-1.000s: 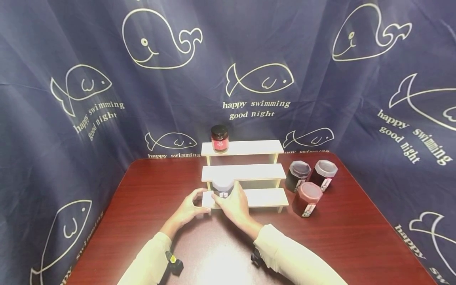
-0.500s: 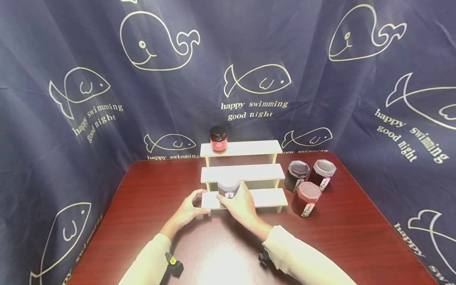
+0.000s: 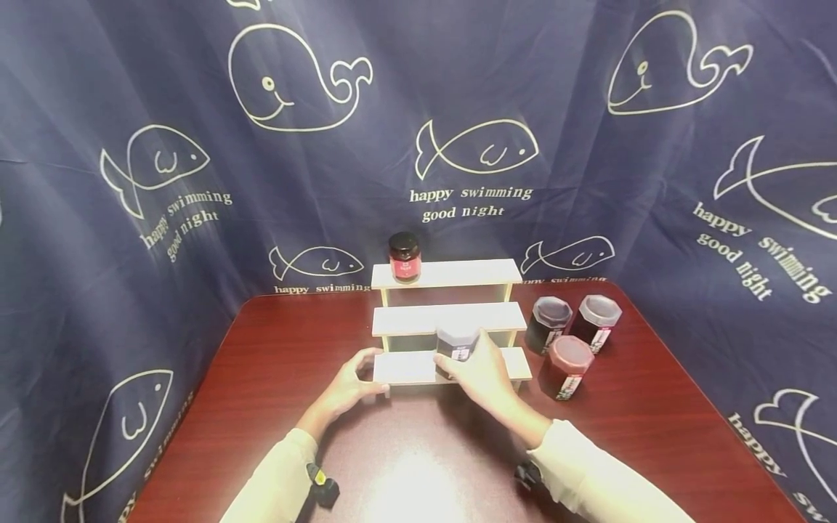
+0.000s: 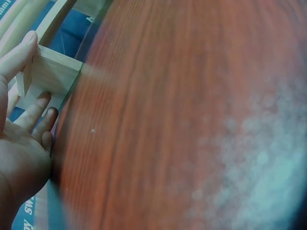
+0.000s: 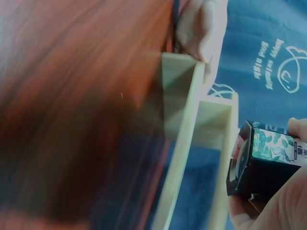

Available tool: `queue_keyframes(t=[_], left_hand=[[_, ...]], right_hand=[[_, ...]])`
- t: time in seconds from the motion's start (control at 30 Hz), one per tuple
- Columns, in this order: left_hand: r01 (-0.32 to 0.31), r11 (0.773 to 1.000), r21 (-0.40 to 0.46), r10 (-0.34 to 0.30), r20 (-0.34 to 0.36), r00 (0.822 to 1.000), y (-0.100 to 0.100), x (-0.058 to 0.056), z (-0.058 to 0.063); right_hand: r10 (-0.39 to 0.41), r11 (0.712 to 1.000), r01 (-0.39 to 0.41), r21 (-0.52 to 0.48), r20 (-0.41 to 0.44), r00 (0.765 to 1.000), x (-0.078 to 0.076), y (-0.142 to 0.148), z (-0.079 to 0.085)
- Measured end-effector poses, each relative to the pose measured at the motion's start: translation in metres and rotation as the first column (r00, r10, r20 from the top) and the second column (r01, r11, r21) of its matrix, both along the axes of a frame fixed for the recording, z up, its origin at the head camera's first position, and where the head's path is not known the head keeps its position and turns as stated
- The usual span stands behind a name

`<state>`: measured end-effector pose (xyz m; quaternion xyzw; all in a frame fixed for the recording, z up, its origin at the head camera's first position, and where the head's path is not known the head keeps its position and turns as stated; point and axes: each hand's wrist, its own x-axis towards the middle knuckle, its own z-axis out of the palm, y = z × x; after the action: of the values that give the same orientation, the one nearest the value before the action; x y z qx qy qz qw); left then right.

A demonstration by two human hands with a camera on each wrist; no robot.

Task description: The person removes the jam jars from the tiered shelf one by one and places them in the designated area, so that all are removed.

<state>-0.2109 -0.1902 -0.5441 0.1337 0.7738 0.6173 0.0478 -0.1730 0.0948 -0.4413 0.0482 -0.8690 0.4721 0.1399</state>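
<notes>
A white three-step display shelf (image 3: 451, 317) stands at the table's back. My left hand (image 3: 349, 385) holds its lowest step at the left end. In the left wrist view the thumb (image 4: 21, 55) lies along the front edge and the other fingers reach behind the end leg. My right hand (image 3: 487, 374) grips an octagonal jar (image 3: 455, 343) with a pale lid and dark contents, thumb on the near side, over the right half of the lowest step. The right wrist view shows this jar's patterned label (image 5: 276, 146). Another jar (image 3: 405, 258), black-lidded with a red label, sits on the top step's left end.
Right of the shelf, three octagonal jars stand grouped on the red-brown table (image 3: 281, 341): a dark-topped jar (image 3: 549, 323), a pale-topped jar (image 3: 596, 319) and a reddish-topped jar (image 3: 567, 365). A blue curtain (image 3: 386, 87) with whale and fish drawings hangs behind and at both sides.
My right hand has carried the octagonal jar rightward along the lowest step, from near its left end to past the middle. The left hand keeps its place at the shelf's left end.
</notes>
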Motion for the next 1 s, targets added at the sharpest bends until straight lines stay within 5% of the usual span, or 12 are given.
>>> queue_keyframes(t=[0.4, 1.0], left_hand=[[0.015, 1.0, -0.019, -0.015, -0.006, 1.0, -0.001, -0.001, -0.002], [0.018, 0.999, -0.037, -0.019, -0.025, 0.999, -0.007, 0.003, -0.002]], right_hand=[[-0.003, 0.999, 0.005, 0.051, -0.025, 1.0, 0.003, 0.075, 0.034], [-0.176, 0.969, 0.182, 0.165, -0.05, 0.983, 0.014, 0.178, 0.064]])
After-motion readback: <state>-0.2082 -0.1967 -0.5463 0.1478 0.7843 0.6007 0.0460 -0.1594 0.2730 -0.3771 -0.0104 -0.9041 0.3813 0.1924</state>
